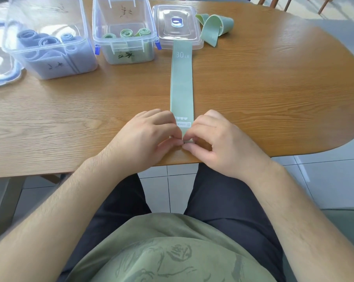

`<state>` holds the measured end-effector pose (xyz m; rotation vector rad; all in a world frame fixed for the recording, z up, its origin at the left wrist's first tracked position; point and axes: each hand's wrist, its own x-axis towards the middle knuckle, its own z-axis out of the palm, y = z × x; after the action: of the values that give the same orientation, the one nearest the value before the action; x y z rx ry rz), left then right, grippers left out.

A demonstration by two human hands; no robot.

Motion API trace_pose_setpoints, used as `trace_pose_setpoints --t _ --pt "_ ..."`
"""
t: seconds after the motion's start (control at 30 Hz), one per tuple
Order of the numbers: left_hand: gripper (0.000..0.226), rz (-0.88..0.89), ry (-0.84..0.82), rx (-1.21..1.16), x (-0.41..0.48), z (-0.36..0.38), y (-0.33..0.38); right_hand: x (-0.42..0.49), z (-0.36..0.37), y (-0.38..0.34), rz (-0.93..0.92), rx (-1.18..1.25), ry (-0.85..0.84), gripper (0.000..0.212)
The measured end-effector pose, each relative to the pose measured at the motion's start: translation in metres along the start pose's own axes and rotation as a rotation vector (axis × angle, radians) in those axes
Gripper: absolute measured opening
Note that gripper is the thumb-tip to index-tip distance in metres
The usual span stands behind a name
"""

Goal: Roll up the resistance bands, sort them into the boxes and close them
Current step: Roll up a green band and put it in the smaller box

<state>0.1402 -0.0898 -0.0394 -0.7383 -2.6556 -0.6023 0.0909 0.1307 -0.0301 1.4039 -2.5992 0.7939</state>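
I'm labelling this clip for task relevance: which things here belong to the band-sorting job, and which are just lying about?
Job: flat green band, pinched by left hand and right hand; loose green bands; green-band box; blue-band box; clear lid; blue-rimmed lid.
Lying about: wooden chairs beyond the table.

Bare forearms (49,210), green patterned shirt (161,251), dark trousers (223,200)

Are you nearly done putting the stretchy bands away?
Partway. Rolled blue bands sit in the left box, rolled green bands in the middle box. The left hand and right hand pinch the near end of the flat green band, starting its roll. One loose green band waits by the lid, and both boxes are open.
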Motion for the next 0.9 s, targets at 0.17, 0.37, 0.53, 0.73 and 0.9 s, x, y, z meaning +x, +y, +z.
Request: trace_pose_setpoints --t 0.17,0.37,0.53,0.73,0.9 --pt "0.012 0.000 0.031 0.030 -0.0034 0.0012 0.0050 -0.0006 -0.0010 0.0006 0.006 -0.020 -0.013 0.008" --pt "0.020 -0.056 0.074 -0.051 -0.0056 0.0023 0.0076 -0.0035 -0.0006 -0.0011 0.030 -0.039 0.002 0.009" --pt "0.042 -0.198 0.063 -0.054 -0.0077 0.0050 0.0053 -0.0053 -0.0017 -0.0022 0.082 -0.019 0.030 0.008" --pt "0.038 -0.193 0.050 -0.141 -0.0077 0.0037 0.0056 -0.0051 -0.0022 -0.0027 0.081 0.030 0.010 0.007" --pt "0.033 -0.181 0.039 -0.101 -0.0078 0.0013 0.0009 -0.0041 -0.0013 -0.0003 0.065 0.019 0.007 0.008"
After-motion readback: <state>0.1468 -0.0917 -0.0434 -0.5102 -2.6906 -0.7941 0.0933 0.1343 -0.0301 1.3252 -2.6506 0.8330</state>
